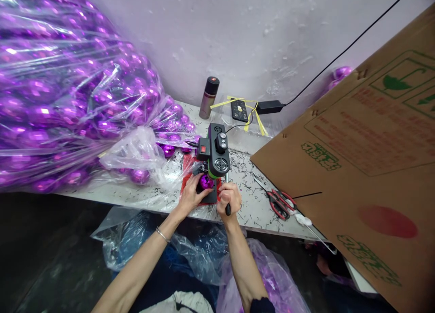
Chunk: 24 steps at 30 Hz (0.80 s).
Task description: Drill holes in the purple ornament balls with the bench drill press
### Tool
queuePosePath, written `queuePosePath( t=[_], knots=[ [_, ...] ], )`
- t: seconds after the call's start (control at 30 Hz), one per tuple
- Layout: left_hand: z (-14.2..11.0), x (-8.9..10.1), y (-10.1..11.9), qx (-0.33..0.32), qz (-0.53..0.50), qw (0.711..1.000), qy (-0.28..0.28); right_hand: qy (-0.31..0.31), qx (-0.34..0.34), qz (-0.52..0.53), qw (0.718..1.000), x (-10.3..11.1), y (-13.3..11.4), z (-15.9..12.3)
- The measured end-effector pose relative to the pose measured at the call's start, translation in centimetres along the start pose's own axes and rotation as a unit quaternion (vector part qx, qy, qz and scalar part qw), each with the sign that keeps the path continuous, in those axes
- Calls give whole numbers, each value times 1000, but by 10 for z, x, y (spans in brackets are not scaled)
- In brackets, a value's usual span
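Note:
A shiny purple ball ornament (206, 182) sits under the head of a small black bench machine (217, 143), which carries a red switch and a lever. The fingers and thumb of my left hand (192, 193) curl around the ornament from the left and front, holding it in place. My right hand (229, 199) is closed around the black-tipped lever (228, 209) at the machine's right side. Beneath the machine lies a red mat (185, 172), partly covered by its dark base.
Bagged purple ornaments (84, 91) fill the left. A large cardboard box (367, 145) stands at right, near red-handled scissors (282, 204). Behind the machine are a spray can (209, 98), a phone-like black item (239, 110) and a power adapter (269, 107). Black scraps litter the white table (244, 168).

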State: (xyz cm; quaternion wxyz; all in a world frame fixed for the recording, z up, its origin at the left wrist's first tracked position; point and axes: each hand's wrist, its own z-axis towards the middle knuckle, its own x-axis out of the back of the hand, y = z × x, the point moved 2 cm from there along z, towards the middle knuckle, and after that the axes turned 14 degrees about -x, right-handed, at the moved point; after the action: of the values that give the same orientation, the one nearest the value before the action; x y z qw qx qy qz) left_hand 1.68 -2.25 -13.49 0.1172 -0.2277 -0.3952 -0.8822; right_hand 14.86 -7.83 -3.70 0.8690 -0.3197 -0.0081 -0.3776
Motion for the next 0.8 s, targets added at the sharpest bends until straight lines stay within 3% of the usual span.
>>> queuePosePath(
  t=[0.1,0.27,0.43,0.57,0.8],
  knots=[
    [-1,-1,-1,9,-10,1000,0,-4,-15,8,1000,4,-6,8],
    [-1,0,-3,35,-33,999,8,-9,-95,37,995,13,-28,39],
    [-6,9,3,52,-113,992,-11,-15,-122,44,991,15,-39,54],
    [-28,30,20,70,-152,986,21,-17,-119,42,992,15,-36,49],
    [-81,75,53,103,-132,985,43,-6,-126,44,991,13,-34,45]
  ],
)
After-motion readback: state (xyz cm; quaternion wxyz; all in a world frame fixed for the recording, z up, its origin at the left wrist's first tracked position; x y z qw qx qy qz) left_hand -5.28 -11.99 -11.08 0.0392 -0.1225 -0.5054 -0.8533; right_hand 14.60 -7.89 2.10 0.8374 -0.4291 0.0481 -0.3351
